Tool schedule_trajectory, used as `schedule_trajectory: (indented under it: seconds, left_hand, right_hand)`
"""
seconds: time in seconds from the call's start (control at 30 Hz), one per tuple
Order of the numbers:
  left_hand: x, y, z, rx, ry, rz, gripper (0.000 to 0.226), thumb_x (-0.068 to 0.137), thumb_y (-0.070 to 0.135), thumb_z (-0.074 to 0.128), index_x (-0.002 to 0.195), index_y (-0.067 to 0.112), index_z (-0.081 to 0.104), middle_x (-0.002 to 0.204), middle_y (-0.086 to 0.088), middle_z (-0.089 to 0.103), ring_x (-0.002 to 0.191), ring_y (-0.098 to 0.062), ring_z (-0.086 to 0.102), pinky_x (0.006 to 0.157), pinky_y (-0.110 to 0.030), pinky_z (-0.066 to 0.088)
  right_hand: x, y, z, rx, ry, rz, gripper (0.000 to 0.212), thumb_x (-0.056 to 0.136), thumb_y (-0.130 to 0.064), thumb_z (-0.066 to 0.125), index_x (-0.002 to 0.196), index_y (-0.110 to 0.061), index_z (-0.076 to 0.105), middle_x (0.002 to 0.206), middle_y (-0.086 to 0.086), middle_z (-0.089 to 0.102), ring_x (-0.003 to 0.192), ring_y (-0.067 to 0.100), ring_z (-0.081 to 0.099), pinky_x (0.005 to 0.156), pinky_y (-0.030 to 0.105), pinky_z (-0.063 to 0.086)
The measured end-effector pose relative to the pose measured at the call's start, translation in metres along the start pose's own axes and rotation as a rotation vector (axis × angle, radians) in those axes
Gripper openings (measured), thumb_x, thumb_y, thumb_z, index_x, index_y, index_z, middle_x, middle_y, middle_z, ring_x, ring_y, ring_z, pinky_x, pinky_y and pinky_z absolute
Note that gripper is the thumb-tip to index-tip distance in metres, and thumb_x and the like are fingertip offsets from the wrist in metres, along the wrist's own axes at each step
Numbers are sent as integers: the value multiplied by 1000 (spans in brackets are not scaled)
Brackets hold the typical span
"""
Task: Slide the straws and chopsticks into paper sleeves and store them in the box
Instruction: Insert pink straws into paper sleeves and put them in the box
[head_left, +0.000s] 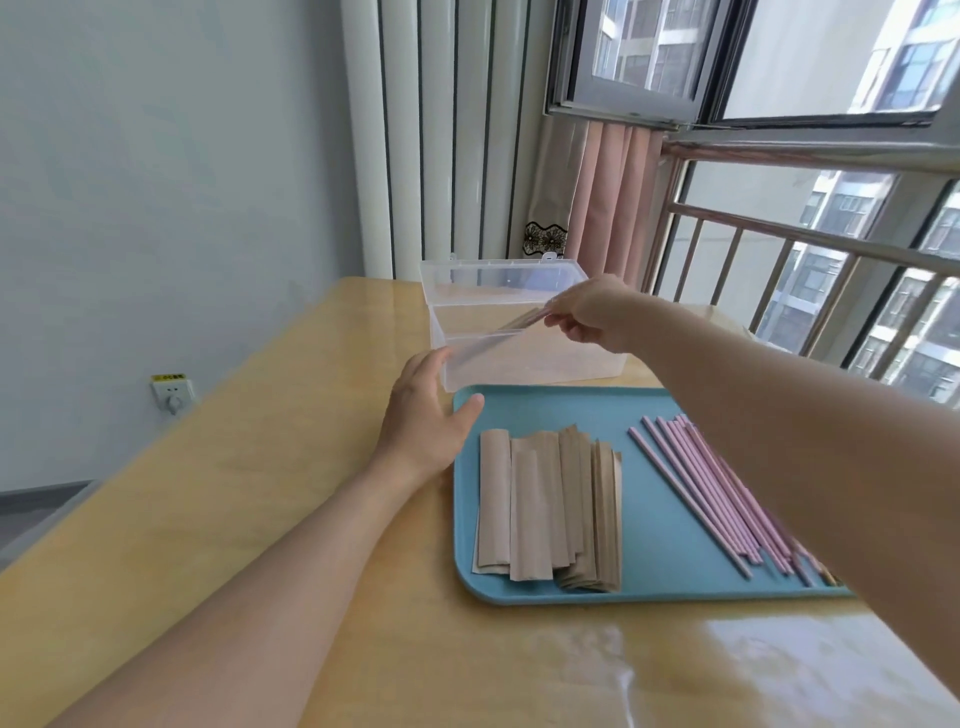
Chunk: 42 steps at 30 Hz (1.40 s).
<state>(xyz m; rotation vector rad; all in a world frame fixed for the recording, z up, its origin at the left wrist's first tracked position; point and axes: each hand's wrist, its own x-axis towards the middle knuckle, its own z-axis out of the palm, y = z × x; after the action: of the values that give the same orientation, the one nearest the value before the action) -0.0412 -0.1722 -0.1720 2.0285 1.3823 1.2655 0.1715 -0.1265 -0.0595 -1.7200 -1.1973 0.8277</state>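
Right hand (592, 317): I have a sleeved stick (519, 319) pinched at its near end, over the box (519, 364); whether it is a straw or chopstick I cannot tell.
Stick axis: it runs from my fingers down and left into the box, far tip lower than the held end, roughly along the box's length.
Key relation: the box floor lies directly below and left of the grip, so I judge the coming move is a short lowering along that same axis, then letting go.
Left hand (426, 415): fingers straight and relaxed, holding nothing, touching or just beside the box's near left corner; I judge it steadies the box.
Nearer hand: the right, already over the opening.
Box lid (498, 275): stands open at the back, out of the way.
Tray (665, 519): just in front of the box on the desk (260, 493).
Sleeves (550, 509): brown stack on the tray's left.
Pink sticks (717, 493): bare, on the tray's right, partly under my right arm.
Obstacles: none I can see between stick and box floor.
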Motion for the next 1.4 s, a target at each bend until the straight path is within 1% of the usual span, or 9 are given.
schedule_trajectory:
  seconds: [0.13,0.23,0.4,0.53,0.67,0.83,1.07,1.27,1.4]
  left_hand:
    - [-6,11,-4,33,-5,134,29,88,29,72,115,20,66,109,4,62,99,-15,57,90,-29,48]
    - [-19,33,-9,199,-216,182,25,85,53,67,93,29,66,81,12,61,72,-8,55,66,-28,45]
    - [-36,60,-3,603,-359,106,65,70,83,56,105,29,59,95,9,63,92,-19,61,74,-33,49]
    - [-35,62,-6,592,-326,16,80,68,81,62,121,22,57,105,2,63,98,-23,61,82,-36,51]
    - [-32,56,-6,496,-339,-42,84,62,77,69,127,26,55,102,7,68,99,-19,62,79,-33,47]
    - [-35,63,-9,296,-375,-74,60,68,46,86,118,28,59,84,15,71,82,-6,64,70,-26,44]
    - [-35,60,0,-102,-380,-260,40,68,33,92,99,27,67,84,7,74,69,-3,68,61,-19,48]
    - [-32,57,4,-293,-350,-325,16,81,27,83,90,17,76,87,-4,77,83,-19,74,81,-35,60]
    - [-33,60,3,-392,-348,-362,14,89,30,74,86,17,77,75,7,75,71,-6,69,70,-23,53]
  right_hand:
    - [-16,18,-13,-372,221,-293,32,95,-17,65,123,-2,65,88,13,74,72,26,74,73,40,62]
    - [-49,46,-49,-567,185,-306,21,87,-34,72,90,-13,75,67,4,73,62,25,74,64,41,63]
    - [-98,98,-84,-923,-18,-46,59,73,-54,82,80,5,71,64,12,66,57,23,56,54,27,43]
    - [-107,110,-79,-869,-37,-80,51,75,-49,83,63,-5,59,58,11,51,53,22,45,51,28,32]
    - [-106,109,-69,-891,-41,-120,51,81,-34,77,57,-9,40,51,6,40,47,21,37,53,29,33]
    - [-108,107,-62,-893,6,-200,55,79,-24,76,53,-11,29,52,4,28,47,20,26,48,29,21]
    - [-103,112,-70,-817,-23,-122,35,83,-20,73,57,2,66,45,7,64,36,13,56,63,34,61]
    - [-105,111,-72,-728,49,-134,38,83,-19,73,54,-4,53,42,5,52,37,17,45,48,26,44]
    - [-108,111,-75,-643,16,-78,30,82,-17,73,60,-2,58,50,12,54,44,22,46,50,28,41]
